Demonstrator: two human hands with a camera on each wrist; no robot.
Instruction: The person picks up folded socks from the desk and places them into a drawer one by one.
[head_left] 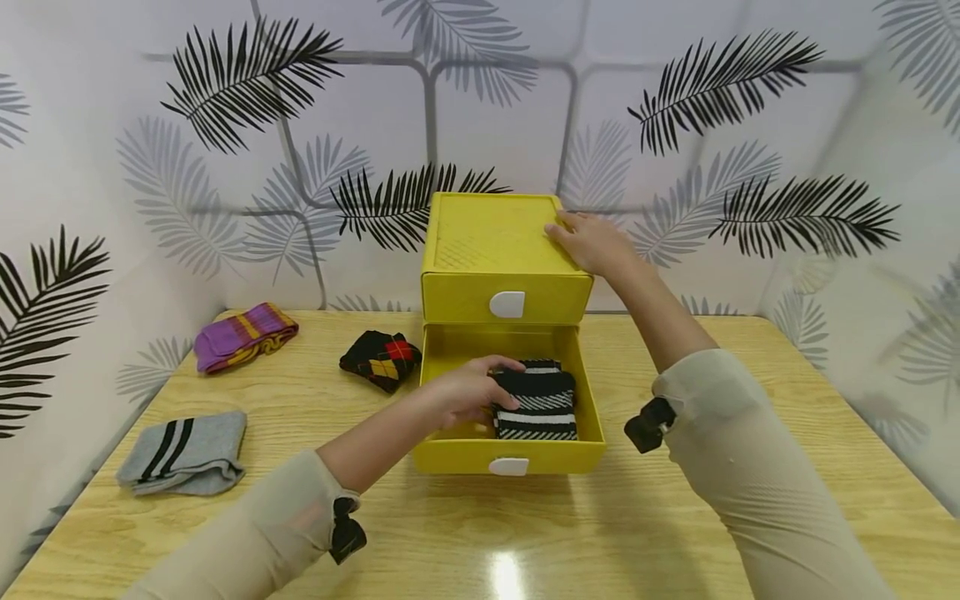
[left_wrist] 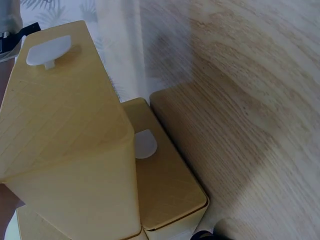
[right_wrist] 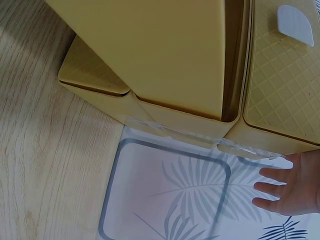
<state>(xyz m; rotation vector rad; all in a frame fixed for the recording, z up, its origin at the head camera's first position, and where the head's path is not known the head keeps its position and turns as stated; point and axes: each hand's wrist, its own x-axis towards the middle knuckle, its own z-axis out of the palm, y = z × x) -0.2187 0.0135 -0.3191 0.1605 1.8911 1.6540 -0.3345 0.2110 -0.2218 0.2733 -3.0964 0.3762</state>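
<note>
mid-stowing, it seems: left hand [head_left: 468, 390] curled on the striped socks [head_left: 537, 402] lying in the open bottom drawer [head_left: 510, 454], right hand [head_left: 591, 242] flat and relaxed atop the yellow drawer box [head_left: 487, 242]; next likely needing release, then a push shut.

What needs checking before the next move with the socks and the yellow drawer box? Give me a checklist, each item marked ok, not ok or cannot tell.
1. Bottom drawer pulled out far enough to load: ok.
2. Black-and-white striped socks lying inside the bottom drawer: ok.
3. Left hand on the striped socks, at their left edge: ok; whether it grips them, cannot tell.
4. Right hand resting flat on the box top to steady it: ok.
5. Top drawer closed: ok.
6. All socks put away: not ok; the argyle socks, purple striped socks and grey socks lie on the table.
</note>
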